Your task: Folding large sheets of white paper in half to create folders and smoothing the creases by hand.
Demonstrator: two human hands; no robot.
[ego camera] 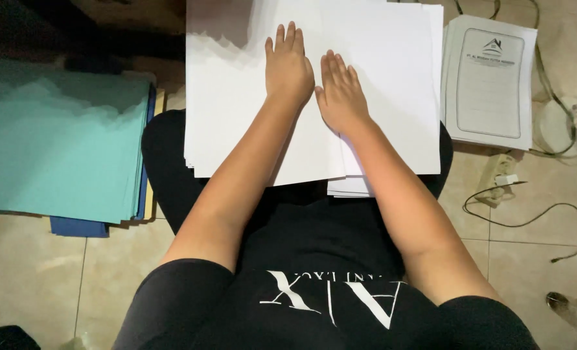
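White paper sheets [236, 116], a broad fanned stack across the person's lap, lie under both hands; well left of the hands sits a teal paper stack [55, 155] on tile floor [29, 272]. Right of the hands: printed forms [489, 81], then a black cable [541, 217]. Left hand [288, 68] and right hand [341, 97] rest side by side, palms flat, fingers extended, gripping nothing.

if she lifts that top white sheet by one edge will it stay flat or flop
The top white sheet looks thin, so it would probably droop. The fanned stack edges suggest sheets slide easily, so it may skid once the left hand and right hand, pressing flat, let go.
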